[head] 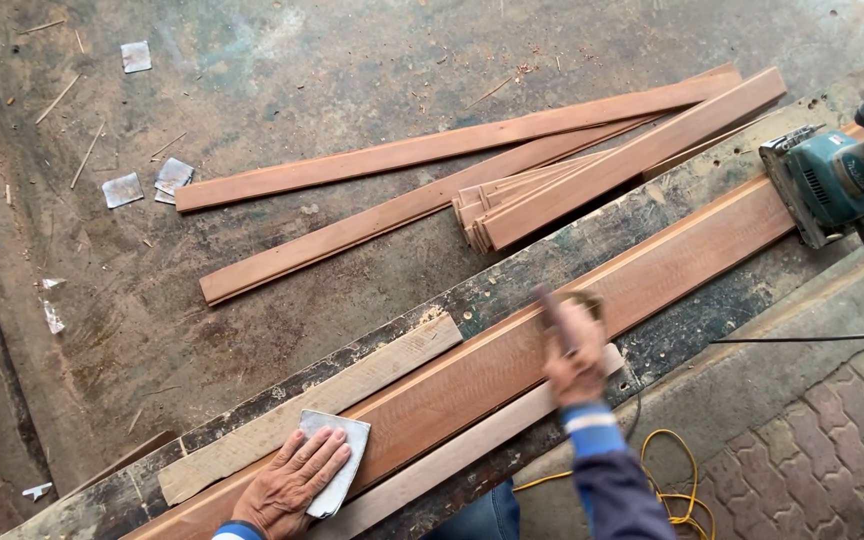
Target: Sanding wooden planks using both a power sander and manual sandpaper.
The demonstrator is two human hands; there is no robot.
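Left hand [292, 485] lay flat, fingers spread, pressing a grey sheet of sandpaper [337, 460] onto the long reddish board [572, 310] at about 7 o'clock in the view. The board ran diagonally across the worn workbench [512, 275], from 7 toward 2 o'clock. Right hand [574, 355], blurred, was clenched around a small dark object [552, 310] over the board's middle; what the object was could not be told. A pale strip [452, 455] lay along the board's near edge, a paler plank [322, 405] along its far edge. Teal circular saw [837, 175] sat on the bench at 2 o'clock. More reddish boards [452, 150] lay on the concrete floor [252, 60] at 12 o'clock. Yellow cable [677, 480] coiled at 5 o'clock.
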